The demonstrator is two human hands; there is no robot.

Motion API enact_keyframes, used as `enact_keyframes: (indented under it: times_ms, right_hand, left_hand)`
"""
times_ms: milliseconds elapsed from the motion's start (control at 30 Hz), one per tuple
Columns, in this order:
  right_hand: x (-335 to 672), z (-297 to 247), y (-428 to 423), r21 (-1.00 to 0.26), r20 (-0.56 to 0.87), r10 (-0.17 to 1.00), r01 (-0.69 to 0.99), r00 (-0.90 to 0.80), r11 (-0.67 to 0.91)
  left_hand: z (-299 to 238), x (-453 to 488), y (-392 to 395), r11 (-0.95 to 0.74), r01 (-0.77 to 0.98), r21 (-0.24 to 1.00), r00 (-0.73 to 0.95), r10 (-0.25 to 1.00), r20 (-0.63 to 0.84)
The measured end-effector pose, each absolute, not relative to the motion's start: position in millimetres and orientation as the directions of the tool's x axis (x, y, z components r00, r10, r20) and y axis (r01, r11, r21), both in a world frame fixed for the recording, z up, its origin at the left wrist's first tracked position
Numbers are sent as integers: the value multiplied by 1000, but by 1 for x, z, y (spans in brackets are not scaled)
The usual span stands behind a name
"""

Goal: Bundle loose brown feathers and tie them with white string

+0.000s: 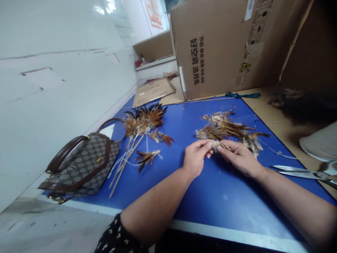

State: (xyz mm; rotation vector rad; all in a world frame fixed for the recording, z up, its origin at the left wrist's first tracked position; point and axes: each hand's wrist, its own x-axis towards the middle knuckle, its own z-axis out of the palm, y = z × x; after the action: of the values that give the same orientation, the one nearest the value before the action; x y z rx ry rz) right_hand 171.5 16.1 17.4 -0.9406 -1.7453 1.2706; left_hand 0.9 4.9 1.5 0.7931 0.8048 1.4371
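Note:
Both of my hands meet over the blue tabletop (202, 196), pinching a small tuft of pale brown feathers (216, 144) between them. My left hand (196, 156) grips the tuft's left end with thumb and fingers. On the other end, the thumb and fingertips of my right hand (240, 158) are closed. Just beyond my hands lies a loose pile of brown feathers (226, 128). To the left, bunches of brown and black feathers (144, 119) are fixed on thin pale sticks (126, 165). Two small feather clusters lie near them, one of them dark (147, 159).
A patterned handbag (84, 163) stands at the left edge by the white wall. Scissors (302, 173) lie open at the right. Behind stands a large cardboard box (218, 52), with flat cardboard (154, 91) beside it and a green cord bundle (243, 95) in front.

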Motion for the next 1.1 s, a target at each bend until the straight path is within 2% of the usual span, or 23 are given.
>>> enact_keyframes:
  times_ms: [200, 333, 600, 800, 933, 1100]
  right_hand:
    - [170, 21, 16, -959, 139, 864, 153, -484, 240]
    - [171, 19, 16, -966, 121, 866, 143, -485, 215]
    - [177, 13, 22, -964, 153, 925, 155, -347, 218]
    - [177, 14, 22, -954, 185, 939, 175, -290, 242]
    - [176, 14, 21, -916, 246, 909, 225, -336, 332]
    - [174, 16, 19, -865, 265, 852, 279, -451, 417]
  left_hand:
    - [-1, -1, 5, -34, -465, 885, -2, 999, 37]
    - [-1, -2, 4, -3, -476, 880, 7, 1000, 7]
    - [12, -16, 17, -98, -573, 814, -186, 983, -12]
    - [13, -17, 18, -139, -547, 825, -225, 974, 15]
    - [7, -13, 14, -84, -467, 880, -119, 992, 32]
    - [-2, -10, 10, 72, -391, 918, 23, 997, -68]
